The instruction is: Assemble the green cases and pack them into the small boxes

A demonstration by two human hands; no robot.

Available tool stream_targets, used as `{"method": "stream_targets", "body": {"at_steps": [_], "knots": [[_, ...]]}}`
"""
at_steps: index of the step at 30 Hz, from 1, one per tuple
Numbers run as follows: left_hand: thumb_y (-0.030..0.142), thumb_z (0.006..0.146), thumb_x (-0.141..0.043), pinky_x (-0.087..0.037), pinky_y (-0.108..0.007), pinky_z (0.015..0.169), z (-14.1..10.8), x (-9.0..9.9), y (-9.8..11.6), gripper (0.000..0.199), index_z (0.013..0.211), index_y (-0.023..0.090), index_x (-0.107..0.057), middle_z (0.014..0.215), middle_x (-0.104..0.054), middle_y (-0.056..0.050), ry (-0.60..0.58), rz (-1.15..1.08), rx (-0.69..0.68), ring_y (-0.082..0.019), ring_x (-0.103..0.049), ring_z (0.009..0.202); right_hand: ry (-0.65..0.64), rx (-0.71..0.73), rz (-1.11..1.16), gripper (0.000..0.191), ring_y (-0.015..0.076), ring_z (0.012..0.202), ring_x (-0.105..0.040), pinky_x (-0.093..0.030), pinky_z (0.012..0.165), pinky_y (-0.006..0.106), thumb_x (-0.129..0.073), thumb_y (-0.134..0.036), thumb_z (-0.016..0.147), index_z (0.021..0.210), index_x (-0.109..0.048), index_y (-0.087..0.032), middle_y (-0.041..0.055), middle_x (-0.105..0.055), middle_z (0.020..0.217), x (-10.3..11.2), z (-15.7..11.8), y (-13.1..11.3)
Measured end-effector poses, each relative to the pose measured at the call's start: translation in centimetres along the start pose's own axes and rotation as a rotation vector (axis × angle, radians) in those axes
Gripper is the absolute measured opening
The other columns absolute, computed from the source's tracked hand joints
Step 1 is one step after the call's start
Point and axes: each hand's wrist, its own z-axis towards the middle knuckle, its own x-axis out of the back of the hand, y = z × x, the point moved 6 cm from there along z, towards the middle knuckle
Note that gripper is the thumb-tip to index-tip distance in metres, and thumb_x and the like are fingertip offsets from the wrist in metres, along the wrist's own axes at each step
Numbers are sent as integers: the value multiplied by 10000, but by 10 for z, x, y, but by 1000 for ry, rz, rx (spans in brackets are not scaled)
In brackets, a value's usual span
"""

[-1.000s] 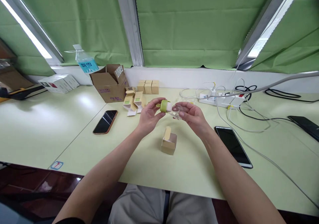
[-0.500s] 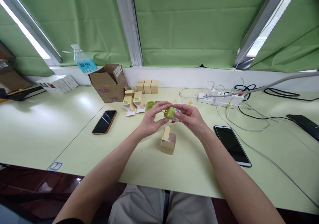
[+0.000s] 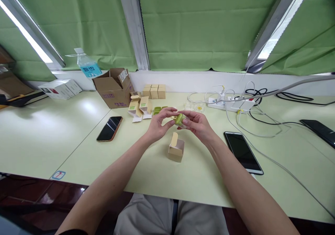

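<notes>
A small glossy green case [image 3: 179, 119] with clear plastic on its right side is up between my hands, above the table. My right hand [image 3: 196, 123] grips it from the right, thumb on its near face. My left hand [image 3: 159, 125] closes on its left end with thumb and fingers, where a short pale loop shows. Parts of the case are hidden by fingers. Just below stands a small open cardboard box [image 3: 176, 154], its flap raised and its white inside showing. Behind my left hand lie more green pieces [image 3: 157, 110], partly covered.
Two opened small boxes [image 3: 134, 110] and several closed ones [image 3: 154, 91] stand at the back, beside a brown carton [image 3: 112, 92]. Clear plastic pieces [image 3: 193, 107] lie near a white power strip [image 3: 231, 104] with cables. Phones lie left [image 3: 110, 128] and right [image 3: 243, 152].
The green case has tilted a little in my fingers and more of its clear plastic is covered. My left thumb has shifted up slightly. The small open box has stayed put.
</notes>
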Motion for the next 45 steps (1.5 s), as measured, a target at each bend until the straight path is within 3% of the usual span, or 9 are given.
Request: {"method": "stream_targets", "body": {"at_steps": [6, 11, 15, 19, 26, 31, 34, 39, 45], "knots": [[417, 1051, -680, -445, -547, 1281, 3, 4, 6, 299, 1307, 312, -795, 1527, -654, -123, -35, 214, 88, -319, -545, 1539, -13, -40, 67, 551, 222, 976, -794, -717, 915, 454, -1036, -450, 714, 1197, -840, -271, 45, -832, 1132, 3, 1, 3], [375, 1082, -586, -570, -467, 1094, 3, 15, 46, 349, 1411, 287, -665, 1498, -635, -130, 90, 378, 64, -286, -618, 1408, -19, -40, 160, 531, 244, 1000, -823, -683, 1023, 507, -1001, -461, 755, 1225, -819, -294, 30, -841, 1144, 4, 2, 1], [470, 1024, -690, -603, -470, 968, -32, 0, 81, 480, 1418, 260, -512, 1363, -650, -127, 22, 692, 112, -292, -680, 1199, 18, -13, 198, 535, 262, 1016, -831, -642, 1098, 541, -1019, -403, 719, 1203, -816, -296, 21, -844, 1148, 7, 3, 0], [623, 830, -889, -616, -583, 946, -84, -32, 95, 874, 1430, 225, -393, 1385, -597, -206, -7, 987, 1, -410, -656, 1237, 58, 19, 192, 528, 281, 1044, -825, -626, 1121, 541, -1049, -374, 669, 1137, -824, -281, 25, -831, 1191, 5, 3, -1], [263, 988, -694, -629, -478, 772, -94, -48, 66, 568, 1398, 234, -302, 1271, -588, -167, -49, 1005, -36, -343, -716, 1071, 102, 97, 164, 514, 230, 1072, -782, -637, 1071, 476, -1047, -461, 697, 1101, -779, -289, 11, -796, 1193, 0, 2, -6], [203, 1019, -574, -645, -495, 961, -57, -27, 41, 522, 1464, 235, -303, 1336, -568, -165, -231, 712, 5, -285, -702, 1133, 235, 158, 24, 582, 144, 791, -625, -546, 685, 307, -1044, -544, 666, 1102, -785, -257, -1, -759, 982, 11, 6, -5], [187, 1014, -576, -599, -509, 1095, -32, -18, 27, 498, 1465, 270, -384, 1403, -583, -150, -364, 579, -32, -290, -653, 1286, 281, 201, -26, 594, 121, 705, -542, -499, 657, 313, -1025, -554, 679, 1127, -773, -256, -10, -740, 965, 14, 5, -7], [150, 996, -563, -572, -510, 1124, -14, -12, 6, 460, 1436, 276, -516, 1439, -589, -140, -403, 538, -40, -312, -595, 1396, 345, 318, -159, 548, 187, 858, -653, -561, 696, 346, -956, -551, 771, 1185, -727, -273, 51, -747, 1181, 10, -3, -22], [215, 1027, -601, -540, -516, 1163, -27, -11, -3, 412, 1435, 262, -571, 1489, -605, -141, -316, 526, -7, -314, -631, 1377, 291, 403, -299, 540, 261, 1063, -713, -534, 542, 301, -869, -589, 877, 1282, -632, -321, 76, -671, 1319, -7, -15, -28]]}}
